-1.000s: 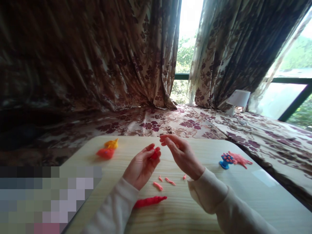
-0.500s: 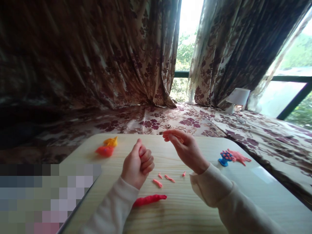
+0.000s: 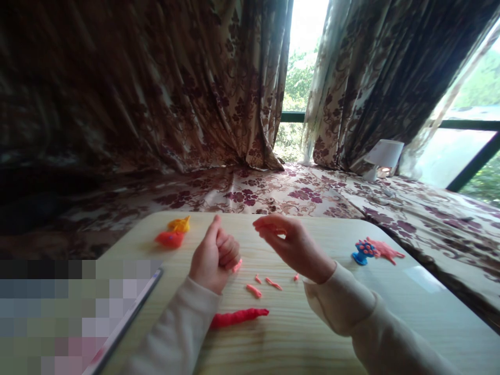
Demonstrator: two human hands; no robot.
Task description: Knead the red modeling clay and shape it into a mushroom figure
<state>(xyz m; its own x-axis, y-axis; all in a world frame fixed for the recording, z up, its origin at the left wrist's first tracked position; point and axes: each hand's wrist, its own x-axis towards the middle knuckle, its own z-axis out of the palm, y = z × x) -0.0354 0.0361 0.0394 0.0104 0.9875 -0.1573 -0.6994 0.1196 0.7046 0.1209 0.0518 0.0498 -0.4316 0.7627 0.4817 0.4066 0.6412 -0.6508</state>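
Note:
My left hand (image 3: 214, 255) is curled into a fist with the thumb up, above the table's middle. A bit of pink modelling clay (image 3: 237, 265) shows below its curled fingers. To its right, my right hand (image 3: 291, 242) has thumb and fingertips brought together in a pinch; whatever is between them is too small to make out. Below the hands lie small pink clay pieces: a short roll (image 3: 253, 290), a thin strip (image 3: 273, 284) and tiny bits (image 3: 296, 277). A thick red clay roll (image 3: 242, 316) lies nearer me, its left end hidden by my left sleeve.
On the light wooden table (image 3: 312, 333), yellow clay (image 3: 180, 224) and orange clay (image 3: 170, 239) sit at the far left. A blue stand with pink dots (image 3: 364, 251) is beside flattened pink clay (image 3: 386, 250) at right. A white lamp (image 3: 386, 153) stands beyond; a blurred-out panel fills the lower left.
My left hand has shifted slightly left, and pink clay now shows under its fingers. My right hand has moved a little left and lower, its fingers more bent into a pinch.

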